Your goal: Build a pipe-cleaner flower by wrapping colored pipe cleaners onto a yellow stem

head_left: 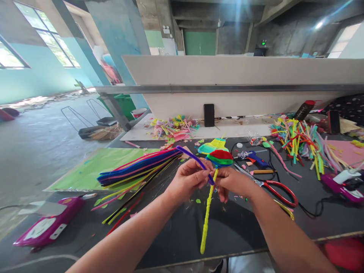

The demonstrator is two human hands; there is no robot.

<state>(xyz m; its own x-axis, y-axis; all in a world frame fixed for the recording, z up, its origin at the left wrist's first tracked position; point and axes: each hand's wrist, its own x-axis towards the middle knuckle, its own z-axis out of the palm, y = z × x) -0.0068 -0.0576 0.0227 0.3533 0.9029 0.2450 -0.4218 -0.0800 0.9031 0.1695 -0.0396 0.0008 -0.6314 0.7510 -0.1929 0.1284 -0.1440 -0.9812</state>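
Observation:
My left hand (189,178) pinches a purple pipe cleaner (196,158), which slants up and left with its lower end against a yellow stem. My right hand (231,180) is closed at the top of this yellow wrapped stem (207,220), which hangs down towards the table's front edge. At its top sits a fuzzy oval piece (219,158) in red, green and blue. Just behind that shows a yellow and turquoise fuzzy piece (213,146); whether it joins the stem I cannot tell. My fingertips hide where the purple piece meets the stem.
Long pipe cleaners (142,167) lie left on a green sheet (76,170). Red-handled scissors (280,191) and a blue glue gun (257,159) lie right. Purple devices (54,223) flank the table. Behind are a phone (209,115) and a pile of pipe-cleaner pieces (298,140).

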